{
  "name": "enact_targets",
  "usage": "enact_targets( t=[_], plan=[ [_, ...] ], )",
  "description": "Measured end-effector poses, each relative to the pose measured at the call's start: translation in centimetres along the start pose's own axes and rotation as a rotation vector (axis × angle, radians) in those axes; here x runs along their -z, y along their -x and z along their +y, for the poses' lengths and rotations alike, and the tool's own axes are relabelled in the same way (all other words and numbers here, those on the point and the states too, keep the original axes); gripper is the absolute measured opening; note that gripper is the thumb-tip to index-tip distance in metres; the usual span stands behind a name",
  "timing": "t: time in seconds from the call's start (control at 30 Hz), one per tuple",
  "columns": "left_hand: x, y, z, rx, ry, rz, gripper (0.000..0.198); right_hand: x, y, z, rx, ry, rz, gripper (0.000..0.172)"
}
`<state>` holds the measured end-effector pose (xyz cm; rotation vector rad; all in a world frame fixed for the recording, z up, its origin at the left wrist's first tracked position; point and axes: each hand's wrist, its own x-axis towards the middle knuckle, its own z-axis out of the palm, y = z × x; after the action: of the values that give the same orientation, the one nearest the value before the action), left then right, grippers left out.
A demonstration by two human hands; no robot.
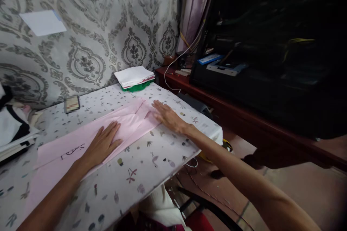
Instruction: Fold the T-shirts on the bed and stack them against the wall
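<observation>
A pink garment (124, 122) with dark stitched or printed lettering lies spread lengthwise across a table (151, 158) covered in white cloth with small plant and animal prints. My left hand (104, 142) rests flat on the middle of the garment, fingers stretched out, just right of the lettering. At the garment's far right end, my right hand (168, 115) lies with its fingers extended along the fabric's edge. Some creases run through the pink cloth between the two hands. Neither hand is wrapped around anything.
A folded stack of white and green cloth (135, 77) sits at the table's back corner. Near the wall lies a small blurred card (72, 104). Black and white folded clothes (16, 130) are piled at left. A dark red wooden stand (233, 112) adjoins the right side.
</observation>
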<state>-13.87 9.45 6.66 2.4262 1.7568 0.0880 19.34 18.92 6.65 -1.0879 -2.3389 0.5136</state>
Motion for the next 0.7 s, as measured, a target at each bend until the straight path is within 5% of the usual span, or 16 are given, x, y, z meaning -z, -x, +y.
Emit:
enact_targets(
  t=[0.17,0.4,0.53,0.7],
  plan=[
    [-0.2,0.0,0.2,0.022,0.012,-0.004,0.074,-1.3,1.4,-0.5,0.102,0.155,-0.265,0.063],
    [0.1,3.3,-0.8,0.027,0.066,-0.027,0.073,-2.0,0.3,-0.7,0.169,0.188,-0.124,0.053],
    [-0.5,6.7,-2.6,0.047,0.049,0.017,0.072,-4.2,-0.8,-5.0,0.278,0.122,-0.116,0.048],
    [-0.2,11.1,-6.9,0.175,0.034,0.093,0.066,-8.8,-2.2,-14.4,0.507,0.082,-0.253,0.039]
  ],
)
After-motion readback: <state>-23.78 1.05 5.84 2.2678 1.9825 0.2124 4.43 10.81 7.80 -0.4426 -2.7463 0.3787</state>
